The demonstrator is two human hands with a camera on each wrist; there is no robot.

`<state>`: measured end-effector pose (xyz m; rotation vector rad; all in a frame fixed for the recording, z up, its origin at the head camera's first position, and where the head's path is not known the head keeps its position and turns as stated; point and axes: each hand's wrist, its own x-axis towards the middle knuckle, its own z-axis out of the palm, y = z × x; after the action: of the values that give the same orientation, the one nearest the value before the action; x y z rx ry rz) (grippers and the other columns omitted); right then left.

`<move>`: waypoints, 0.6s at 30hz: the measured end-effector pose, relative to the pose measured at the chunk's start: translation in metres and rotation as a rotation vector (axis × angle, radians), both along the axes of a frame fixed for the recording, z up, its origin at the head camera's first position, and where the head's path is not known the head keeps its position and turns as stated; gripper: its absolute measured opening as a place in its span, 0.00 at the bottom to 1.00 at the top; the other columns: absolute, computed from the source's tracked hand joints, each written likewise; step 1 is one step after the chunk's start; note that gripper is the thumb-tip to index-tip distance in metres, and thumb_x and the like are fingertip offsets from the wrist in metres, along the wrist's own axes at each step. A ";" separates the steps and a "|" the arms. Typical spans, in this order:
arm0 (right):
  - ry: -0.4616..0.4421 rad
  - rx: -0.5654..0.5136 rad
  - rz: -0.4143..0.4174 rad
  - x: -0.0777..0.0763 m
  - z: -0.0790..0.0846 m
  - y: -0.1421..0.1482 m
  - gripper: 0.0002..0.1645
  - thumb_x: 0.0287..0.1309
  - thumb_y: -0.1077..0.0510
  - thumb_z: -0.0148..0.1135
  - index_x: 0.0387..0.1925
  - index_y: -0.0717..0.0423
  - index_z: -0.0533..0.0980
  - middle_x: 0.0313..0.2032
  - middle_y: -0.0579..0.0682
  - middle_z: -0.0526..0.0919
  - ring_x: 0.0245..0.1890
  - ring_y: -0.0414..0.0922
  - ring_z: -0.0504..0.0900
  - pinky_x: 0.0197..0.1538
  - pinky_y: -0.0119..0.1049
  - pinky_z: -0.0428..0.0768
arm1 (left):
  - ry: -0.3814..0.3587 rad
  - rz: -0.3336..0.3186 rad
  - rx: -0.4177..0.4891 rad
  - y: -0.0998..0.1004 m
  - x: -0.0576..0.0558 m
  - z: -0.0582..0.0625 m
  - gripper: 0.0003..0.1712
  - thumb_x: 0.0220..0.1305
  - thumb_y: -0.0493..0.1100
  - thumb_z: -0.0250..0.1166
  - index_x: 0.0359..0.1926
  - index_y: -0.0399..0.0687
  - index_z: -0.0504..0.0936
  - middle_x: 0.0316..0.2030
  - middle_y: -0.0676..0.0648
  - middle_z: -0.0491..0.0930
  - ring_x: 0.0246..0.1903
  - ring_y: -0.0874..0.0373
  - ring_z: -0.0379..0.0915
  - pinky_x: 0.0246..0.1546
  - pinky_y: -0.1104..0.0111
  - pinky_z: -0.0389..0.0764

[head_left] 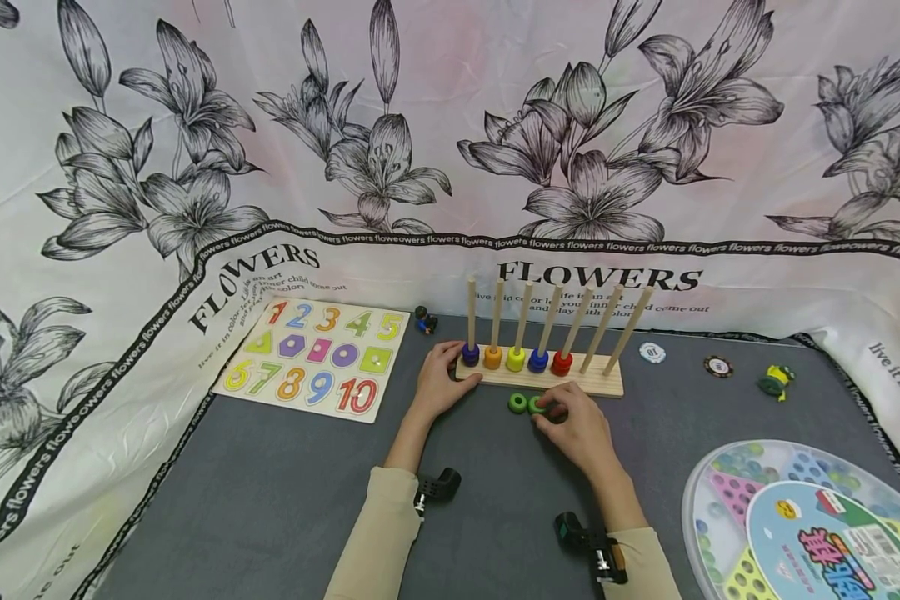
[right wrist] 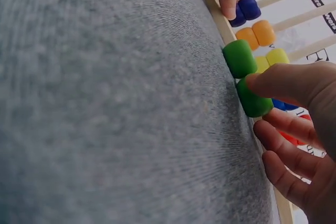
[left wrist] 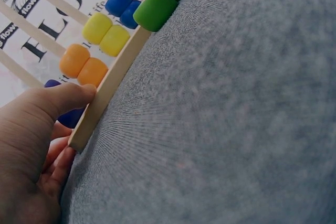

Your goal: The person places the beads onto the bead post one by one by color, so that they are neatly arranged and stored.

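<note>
A wooden peg stand with several upright pegs stands toward the back of the grey surface. Pairs of dark blue, orange, yellow, blue and red beads sit on its pegs; two pegs at the right are bare. My left hand grips the stand's left end, thumb along the front edge. In front of the base lie two green beads, side by side. My right hand pinches the right green bead between thumb and finger, beside the left green bead.
A number-and-shape puzzle board lies at left, with a small figure near the stand. To the right are a white chip, a black chip and a green-yellow toy. A round game box occupies the front right.
</note>
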<state>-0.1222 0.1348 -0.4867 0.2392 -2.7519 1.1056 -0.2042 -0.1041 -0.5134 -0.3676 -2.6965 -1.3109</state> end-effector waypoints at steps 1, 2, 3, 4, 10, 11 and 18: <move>0.002 0.000 -0.001 0.000 0.000 0.000 0.09 0.48 0.61 0.76 0.33 0.52 0.83 0.39 0.50 0.81 0.35 0.48 0.83 0.36 0.50 0.80 | 0.001 -0.001 0.001 0.000 0.000 0.000 0.36 0.58 0.47 0.72 0.65 0.36 0.74 0.61 0.39 0.70 0.57 0.46 0.69 0.55 0.59 0.77; 0.003 -0.001 -0.004 0.000 0.000 0.000 0.10 0.48 0.61 0.76 0.33 0.52 0.83 0.38 0.50 0.81 0.35 0.48 0.83 0.37 0.50 0.80 | 0.001 -0.002 0.002 0.000 0.000 0.000 0.36 0.58 0.46 0.72 0.65 0.36 0.74 0.61 0.39 0.70 0.57 0.46 0.69 0.55 0.59 0.77; 0.005 -0.002 -0.004 0.001 -0.001 0.000 0.10 0.48 0.61 0.76 0.33 0.52 0.83 0.38 0.49 0.81 0.34 0.47 0.83 0.37 0.50 0.80 | 0.002 -0.003 0.004 0.000 0.001 0.000 0.36 0.58 0.46 0.72 0.65 0.36 0.74 0.61 0.39 0.70 0.57 0.46 0.69 0.55 0.59 0.77; 0.005 -0.006 -0.006 0.001 -0.001 0.001 0.11 0.48 0.61 0.76 0.34 0.52 0.83 0.37 0.49 0.82 0.34 0.47 0.83 0.37 0.50 0.80 | 0.003 -0.004 0.004 0.000 0.001 0.000 0.36 0.58 0.46 0.72 0.64 0.35 0.74 0.61 0.39 0.70 0.57 0.45 0.69 0.55 0.59 0.77; 0.039 -0.092 -0.011 0.002 0.001 0.005 0.17 0.47 0.64 0.76 0.41 0.57 0.82 0.38 0.53 0.84 0.33 0.47 0.84 0.36 0.45 0.81 | 0.017 -0.004 0.002 0.001 0.001 0.001 0.36 0.58 0.47 0.72 0.64 0.34 0.75 0.60 0.39 0.71 0.55 0.46 0.69 0.54 0.59 0.77; 0.050 -0.113 -0.012 0.002 0.002 0.006 0.19 0.47 0.65 0.76 0.43 0.58 0.82 0.38 0.54 0.84 0.33 0.48 0.84 0.36 0.43 0.81 | 0.020 -0.004 0.002 0.001 0.001 0.002 0.36 0.58 0.47 0.72 0.64 0.34 0.75 0.60 0.39 0.71 0.55 0.46 0.70 0.54 0.59 0.77; 0.115 -0.289 -0.111 0.002 0.020 0.012 0.27 0.49 0.67 0.74 0.53 0.66 0.80 0.43 0.59 0.84 0.34 0.50 0.84 0.33 0.26 0.79 | 0.018 -0.002 0.003 0.001 0.002 0.002 0.36 0.58 0.46 0.73 0.64 0.34 0.75 0.60 0.38 0.71 0.56 0.46 0.69 0.54 0.59 0.77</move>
<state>-0.1201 0.1472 -0.4669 0.1068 -2.4357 1.3906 -0.2020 -0.1033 -0.5116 -0.3799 -2.6798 -1.3054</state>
